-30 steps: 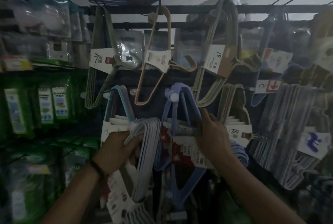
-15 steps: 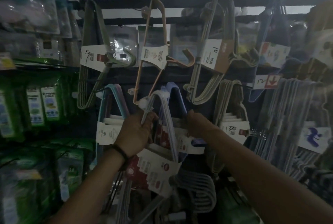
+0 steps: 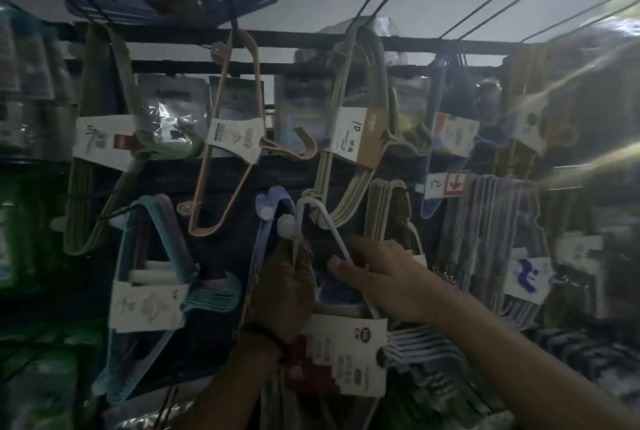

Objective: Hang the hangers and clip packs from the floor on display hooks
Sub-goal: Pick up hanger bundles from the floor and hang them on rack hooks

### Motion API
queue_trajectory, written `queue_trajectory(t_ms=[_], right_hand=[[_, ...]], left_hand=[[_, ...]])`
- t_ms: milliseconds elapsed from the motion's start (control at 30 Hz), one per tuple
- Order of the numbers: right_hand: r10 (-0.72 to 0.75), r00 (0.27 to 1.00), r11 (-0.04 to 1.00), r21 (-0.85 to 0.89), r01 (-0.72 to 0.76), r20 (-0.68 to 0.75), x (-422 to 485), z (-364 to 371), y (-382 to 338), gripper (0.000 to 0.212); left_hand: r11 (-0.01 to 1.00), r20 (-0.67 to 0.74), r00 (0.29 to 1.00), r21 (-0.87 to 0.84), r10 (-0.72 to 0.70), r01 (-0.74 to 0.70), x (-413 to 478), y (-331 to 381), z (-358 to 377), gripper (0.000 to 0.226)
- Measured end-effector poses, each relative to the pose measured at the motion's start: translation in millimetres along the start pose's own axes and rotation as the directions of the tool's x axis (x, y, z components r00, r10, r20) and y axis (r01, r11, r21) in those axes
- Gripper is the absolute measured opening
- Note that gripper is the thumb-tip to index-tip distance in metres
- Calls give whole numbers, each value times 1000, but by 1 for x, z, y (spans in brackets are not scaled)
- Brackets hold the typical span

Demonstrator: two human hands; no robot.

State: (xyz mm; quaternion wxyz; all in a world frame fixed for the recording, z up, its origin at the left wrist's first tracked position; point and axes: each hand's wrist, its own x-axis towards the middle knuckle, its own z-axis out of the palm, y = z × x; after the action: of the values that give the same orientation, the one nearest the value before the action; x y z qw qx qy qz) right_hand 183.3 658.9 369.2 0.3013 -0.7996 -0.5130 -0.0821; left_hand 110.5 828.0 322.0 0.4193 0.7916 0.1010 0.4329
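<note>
White plastic hangers banded by 1 card (image 3: pixel 349 357) made up the white pack (image 3: pixel 420 348). It was raised against the display, low at centre, with its apex uppermost and its hooks pointing right, below the card. The apex sat just right of the blue pack's top. Whether it rested on a display hook could not be told.

The left hand (image 3: pixel 284 287) gripped the left arm of the white pack, fingers curled round it just under the apex. The right hand (image 3: pixel 377 277) held the right arm, thumb and fingers closed on the bar. A dark wristband (image 3: pixel 265 336) circled the left wrist.

The blue pack (image 3: pixel 273 199) hung directly behind the white pack, mostly covered by it. A teal pack (image 3: pixel 152 256) with its own white card hung to the left. Above it, 1 peach hanger (image 3: pixel 239 138) hung from the black rail (image 3: pixel 415 43). An olive pack (image 3: pixel 100 138) hung at upper left. A beige pack (image 3: pixel 346 152) hung at upper centre-right. Further hanger packs to the right were blurred. Green packets (image 3: pixel 31 221) filled the left edge; their print could not be read.
</note>
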Motion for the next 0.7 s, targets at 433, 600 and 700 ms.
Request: queue_trajectory(t_ms=[433, 600, 700], right_hand=[[-138, 983, 982, -147, 119, -123, 57, 66, -50, 31], [-224, 972, 973, -78, 219, -66, 91, 106, -114, 49], [-215, 975, 976, -44, 213, -60, 98, 127, -142, 49]], left_hand=[[974, -256, 966, 224, 38, 21, -8, 9, -83, 28], [946, -531, 844, 307, 81, 102, -37, -10, -143, 20], [908, -564, 820, 391, 104, 154, -73, -28, -156, 55]])
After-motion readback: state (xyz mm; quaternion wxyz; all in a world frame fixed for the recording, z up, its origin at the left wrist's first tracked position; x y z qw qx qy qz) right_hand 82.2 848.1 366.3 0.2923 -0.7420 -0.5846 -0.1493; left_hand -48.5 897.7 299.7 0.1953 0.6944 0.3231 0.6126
